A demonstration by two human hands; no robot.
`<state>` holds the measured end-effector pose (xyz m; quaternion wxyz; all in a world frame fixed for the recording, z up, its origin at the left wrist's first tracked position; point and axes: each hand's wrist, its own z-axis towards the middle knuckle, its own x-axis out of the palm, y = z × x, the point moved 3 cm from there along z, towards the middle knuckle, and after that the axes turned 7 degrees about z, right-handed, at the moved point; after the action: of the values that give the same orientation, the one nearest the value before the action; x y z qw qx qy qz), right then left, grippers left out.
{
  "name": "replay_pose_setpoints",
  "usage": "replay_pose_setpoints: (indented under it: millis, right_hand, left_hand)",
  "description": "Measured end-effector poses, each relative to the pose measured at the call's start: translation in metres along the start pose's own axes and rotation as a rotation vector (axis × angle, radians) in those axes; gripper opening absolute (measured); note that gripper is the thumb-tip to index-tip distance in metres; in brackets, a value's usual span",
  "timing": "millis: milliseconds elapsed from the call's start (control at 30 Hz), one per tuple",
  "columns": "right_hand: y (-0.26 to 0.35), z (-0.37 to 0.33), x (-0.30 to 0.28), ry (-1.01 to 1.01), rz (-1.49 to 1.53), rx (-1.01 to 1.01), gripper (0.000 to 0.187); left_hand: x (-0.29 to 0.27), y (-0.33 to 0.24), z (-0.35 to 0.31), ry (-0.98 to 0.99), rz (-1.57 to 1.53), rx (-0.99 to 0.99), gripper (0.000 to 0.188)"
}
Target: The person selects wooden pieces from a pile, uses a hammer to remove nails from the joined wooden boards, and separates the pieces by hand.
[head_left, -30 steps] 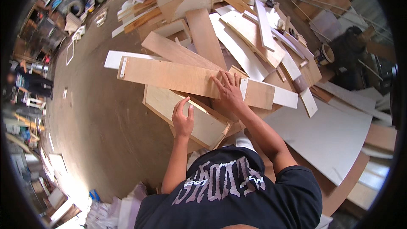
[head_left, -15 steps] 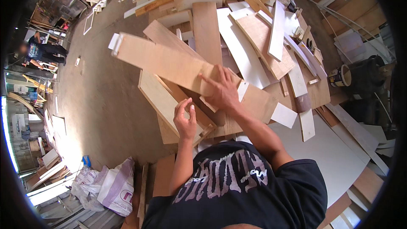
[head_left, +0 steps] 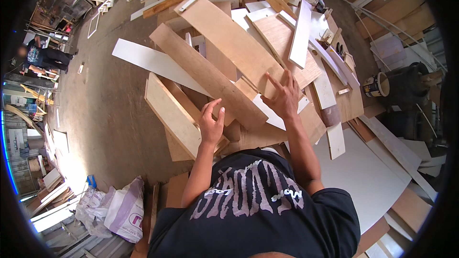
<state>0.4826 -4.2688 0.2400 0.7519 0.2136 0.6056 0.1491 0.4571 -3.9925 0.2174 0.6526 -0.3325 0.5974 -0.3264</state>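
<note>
My right hand (head_left: 283,96) grips the near end of a long plywood board (head_left: 229,40), its thumb and fingers spanning the width and the index finger stretched along the face. A small white strip (head_left: 190,3) is fixed at the board's far end. My left hand (head_left: 212,123) is held with its fingers curved and apart, and nothing is in it. Nearest to that hand lies a long brown board (head_left: 205,74), slanting over a white board (head_left: 153,62). Left of my left hand, a pale wooden board (head_left: 169,114) stands out over the side of the pile.
White panels (head_left: 300,36) and wood offcuts cover the table at right. A white bucket (head_left: 377,85) stands beside a dark bin (head_left: 413,86). At lower left are white sacks (head_left: 125,210); a person (head_left: 43,59) is at the far left. Large sheets (head_left: 363,177) lie at lower right.
The plywood board has swung rightward and away with my right hand, uncovering the white board and more of the brown one. My left hand stays nearly where it was, slightly higher in view.
</note>
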Motion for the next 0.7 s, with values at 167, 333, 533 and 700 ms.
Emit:
replay_pose_setpoints:
  millis: [167, 333, 533, 700]
  right_hand:
    - [-0.029, 0.004, 0.015, 0.011, -0.003, -0.027, 0.088]
    - [-0.043, 0.013, 0.042, 0.081, -0.004, -0.008, 0.085]
    - [-0.061, 0.01, 0.072, 0.106, 0.05, 0.016, 0.081]
    - [-0.061, 0.005, 0.079, 0.077, 0.045, -0.012, 0.08]
  left_hand:
    - [0.025, 0.008, -0.005, -0.03, 0.106, -0.034, 0.033]
    - [0.04, 0.018, -0.005, -0.069, 0.148, -0.085, 0.036]
    - [0.046, 0.019, -0.008, -0.085, 0.146, -0.105, 0.037]
    - [0.045, 0.02, -0.017, -0.05, 0.166, -0.131, 0.04]
